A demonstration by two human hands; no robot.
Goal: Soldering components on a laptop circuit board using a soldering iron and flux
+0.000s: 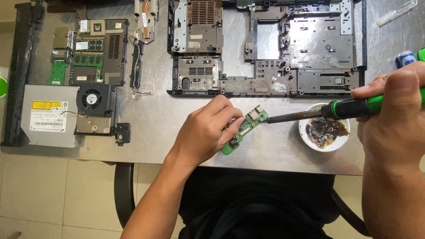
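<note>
Fingertips first: the left hand (206, 130) has its fingers curled down and pinched on the small green circuit board (245, 128), pressing one end of it onto the steel worktable (168, 119). The board lies tilted, its metal port connector at the upper right end, clear of the fingers. Over on the other side, the right hand (394, 119) is wrapped tight around the green and black handle of a soldering iron (336, 110), thumb on top, and the dark tip reaches left until it meets the connector end of the board.

That board looks light and stiff, thin enough to skate on smooth steel, so I'd judge the pinch by its bare edges, away from the heated end, the sound place to hold it. The soldered parts and the port look delicate; pressure belongs on the edges, not the components.

Just below the iron's shaft sits a small white dish of brown flux paste (326, 132), near the table's front edge. Behind the hands lies the stripped black laptop base chassis (270, 53), open side up. Further left: a green motherboard (88, 53), a heat pipe assembly (145, 20), a black cooling fan (93, 99) and a silver optical drive (44, 117). A dark cloth covers the person's lap below.
</note>
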